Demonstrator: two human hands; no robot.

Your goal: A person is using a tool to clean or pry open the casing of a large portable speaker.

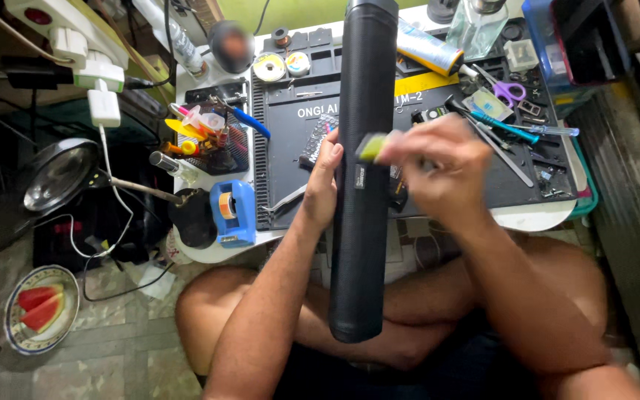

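Observation:
A long black cylinder (363, 200), like a tall tube-shaped speaker, stands upright over my crossed legs in front of a small white table. My left hand (325, 181) grips its left side around the middle. My right hand (431, 167) is blurred against the cylinder's right side and pinches a small yellow-green piece (370, 146) held against the tube's front. Which fingers touch the tube is unclear.
A black work mat (290, 126) covers the white table (535, 216), with purple scissors (509, 91), screwdrivers (546, 130), tweezers, solder reels and a tool holder (209, 133). A blue tape dispenser (232, 211) sits at the table's left edge. On the floor, left, are a lamp (57, 174) and a plate of watermelon (41, 309).

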